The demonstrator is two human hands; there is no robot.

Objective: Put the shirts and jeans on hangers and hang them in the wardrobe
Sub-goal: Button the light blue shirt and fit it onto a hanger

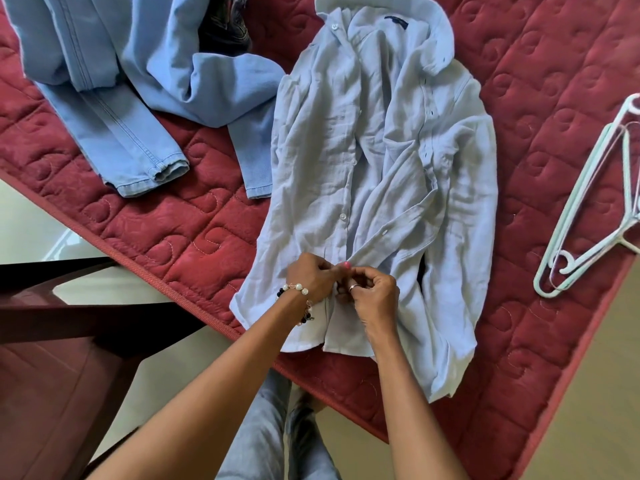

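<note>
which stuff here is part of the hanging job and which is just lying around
Part of the job:
- pale shirt, both hands pinching its front near the hem: left hand, right hand
- blue jeans
- hangers, lying apart from the shirt

Just lying about:
- red quilt under the clothes
- dark item beside the jeans, unclear what it is
- dark wooden furniture

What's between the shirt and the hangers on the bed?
Nothing: in the head view only bare red quilt separates the shirt from the hangers. Both hands pinch the shirt's lower front.
</note>
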